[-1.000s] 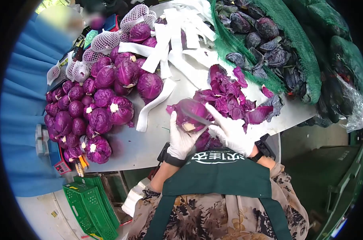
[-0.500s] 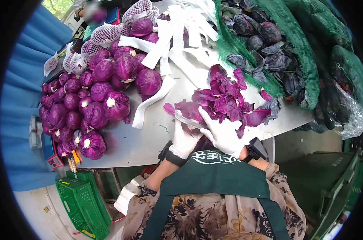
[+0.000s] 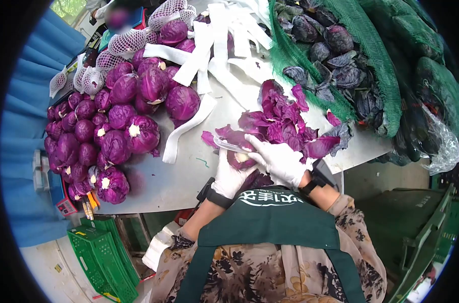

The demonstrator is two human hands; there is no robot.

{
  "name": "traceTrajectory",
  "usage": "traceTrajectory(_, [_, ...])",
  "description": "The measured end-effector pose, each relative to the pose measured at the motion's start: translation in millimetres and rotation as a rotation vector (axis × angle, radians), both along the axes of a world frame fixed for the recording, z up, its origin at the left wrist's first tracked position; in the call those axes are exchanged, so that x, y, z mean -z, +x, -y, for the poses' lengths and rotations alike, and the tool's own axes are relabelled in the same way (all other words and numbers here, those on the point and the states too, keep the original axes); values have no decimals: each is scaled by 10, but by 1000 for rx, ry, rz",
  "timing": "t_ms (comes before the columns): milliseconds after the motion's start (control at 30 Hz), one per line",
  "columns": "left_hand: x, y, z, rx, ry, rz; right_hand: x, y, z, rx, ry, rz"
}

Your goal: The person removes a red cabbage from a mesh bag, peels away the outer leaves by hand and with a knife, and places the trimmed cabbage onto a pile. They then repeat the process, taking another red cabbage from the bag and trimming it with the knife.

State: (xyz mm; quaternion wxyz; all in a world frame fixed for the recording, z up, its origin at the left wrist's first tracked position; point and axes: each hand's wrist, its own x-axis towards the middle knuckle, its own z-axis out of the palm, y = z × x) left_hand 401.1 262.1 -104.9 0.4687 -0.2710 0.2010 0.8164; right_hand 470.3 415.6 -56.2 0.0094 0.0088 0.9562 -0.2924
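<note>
My left hand, in a white glove, is wrapped round the lower left side of a small purple cabbage with its pale cut stem end showing. My right hand, also gloved, grips a knife, its pale blade lying across the top of the cabbage. The knife's handle is hidden in the fingers. Loose purple leaves are heaped just beyond my hands on the metal table.
Many purple cabbages are piled on the left, some in white foam nets. White foam strips lie at the back. A green mesh sack of dark cabbages is on the right. Green crates stand below left. Another person's hand shows top left.
My right hand has turned, bringing the knife blade slightly up and left over the cabbage. The cabbage's pale stem end now shows below the blade. The whole view has shifted slightly.
</note>
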Motion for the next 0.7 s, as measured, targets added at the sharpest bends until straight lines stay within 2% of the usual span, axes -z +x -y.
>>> traceTrajectory(67, [-45, -6, 12, 12, -43, -91, 106, -15, -29, -15, -93, -35])
traceTrajectory(133, [-20, -21, 32, 20, -41, -6, 216, -64, 5, 142, -496, -295])
traceTrajectory(167, [-7, -35, 76, 32, 29, 9, 275, -182, -8, 188, -354, -591])
traceTrajectory(200, [-3, 8, 100, 25, 1, -49, 251, -92, -121, 551, -899, -1])
traceTrajectory(267, [46, -9, 194, 99, 108, -91, 270, -99, -383, 636, -871, 91])
traceTrajectory(333, [-59, 2, 258, 108, 149, -112, 362, -55, -582, 715, -1003, 59])
traceTrajectory(367, [-127, 12, 274, 111, 194, -128, 396, -25, -638, 719, -1061, -49])
traceTrajectory(467, [-212, -40, 291, 123, 125, -246, 350, 35, -695, 681, -967, -44])
traceTrajectory(533, [-247, -71, 251, 126, 49, -330, 224, 34, -509, 665, -789, -103])
traceTrajectory(567, [-303, -74, 238, 167, -87, -481, 82, 58, -404, 594, -762, -93])
traceTrajectory(600, [-365, -69, 225, 212, -225, -630, -102, 83, -280, 499, -591, -149])
traceTrajectory(667, [-451, -40, 193, 237, -258, -661, -363, 76, -78, 293, -238, -322])
traceTrajectory(700, [-461, -29, 188, 277, -283, -665, -452, 80, -15, 238, -227, -232])
